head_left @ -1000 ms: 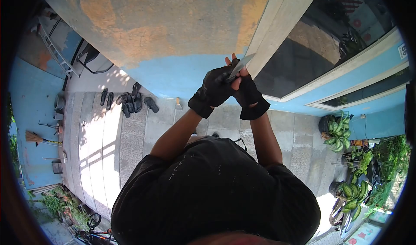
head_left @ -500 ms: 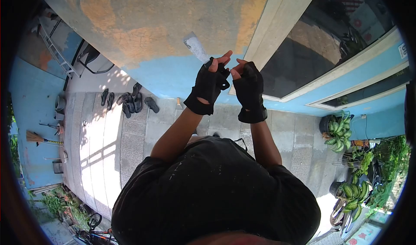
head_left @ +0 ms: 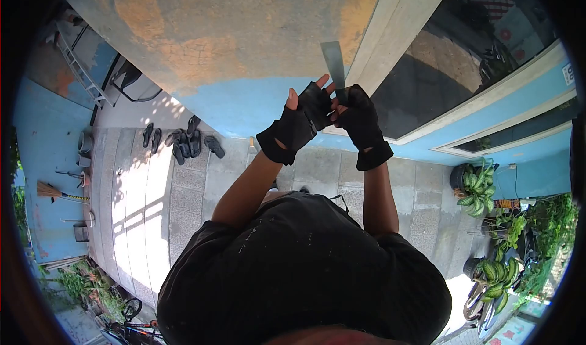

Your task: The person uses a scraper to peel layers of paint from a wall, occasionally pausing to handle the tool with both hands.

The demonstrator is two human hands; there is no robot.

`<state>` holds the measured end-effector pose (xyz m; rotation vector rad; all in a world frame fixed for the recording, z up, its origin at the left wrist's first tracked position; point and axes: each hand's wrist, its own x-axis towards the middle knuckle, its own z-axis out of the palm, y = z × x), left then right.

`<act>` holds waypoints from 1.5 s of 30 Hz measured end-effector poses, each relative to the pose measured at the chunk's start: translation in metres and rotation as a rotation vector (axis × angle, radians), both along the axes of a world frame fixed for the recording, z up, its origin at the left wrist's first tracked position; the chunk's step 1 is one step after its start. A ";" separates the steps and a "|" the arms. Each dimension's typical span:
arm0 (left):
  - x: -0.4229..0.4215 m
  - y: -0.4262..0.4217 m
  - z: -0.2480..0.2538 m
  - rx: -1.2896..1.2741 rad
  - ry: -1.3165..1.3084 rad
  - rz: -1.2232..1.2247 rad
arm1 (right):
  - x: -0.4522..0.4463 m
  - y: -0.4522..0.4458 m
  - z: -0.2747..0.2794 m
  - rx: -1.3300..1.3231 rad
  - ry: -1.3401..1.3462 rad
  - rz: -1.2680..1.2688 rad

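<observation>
Both hands wear black fingerless gloves and are raised close together before the wall (head_left: 232,104). My right hand (head_left: 359,116) is closed round the lower end of a flat metal scraper (head_left: 333,64), whose wide blade points up. Beside it on the left, my left hand (head_left: 300,116) is open, thumb raised and fingers spread, its fingertips close to the right hand's fingers. The scraper's handle is hidden by the right glove. Worn orange and grey patches show on the wall above the blue paint.
A window (head_left: 415,82) with a pale frame is at the right. Sandals (head_left: 186,143) and a small scraper-like tool (head_left: 252,147) lie on the paved floor. Potted plants (head_left: 477,186) stand at the right; a broom (head_left: 52,191) and a ladder (head_left: 79,70) are at the left.
The scraper, at my left hand half a second ago, is now in my right hand, blade up. My left hand has opened, and my right hand has shifted slightly right.
</observation>
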<state>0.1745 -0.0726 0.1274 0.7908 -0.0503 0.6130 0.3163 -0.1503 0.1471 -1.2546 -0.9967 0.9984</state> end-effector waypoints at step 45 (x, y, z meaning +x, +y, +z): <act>0.014 -0.017 -0.017 -0.304 0.049 -0.139 | 0.037 0.046 -0.015 0.145 0.345 -0.205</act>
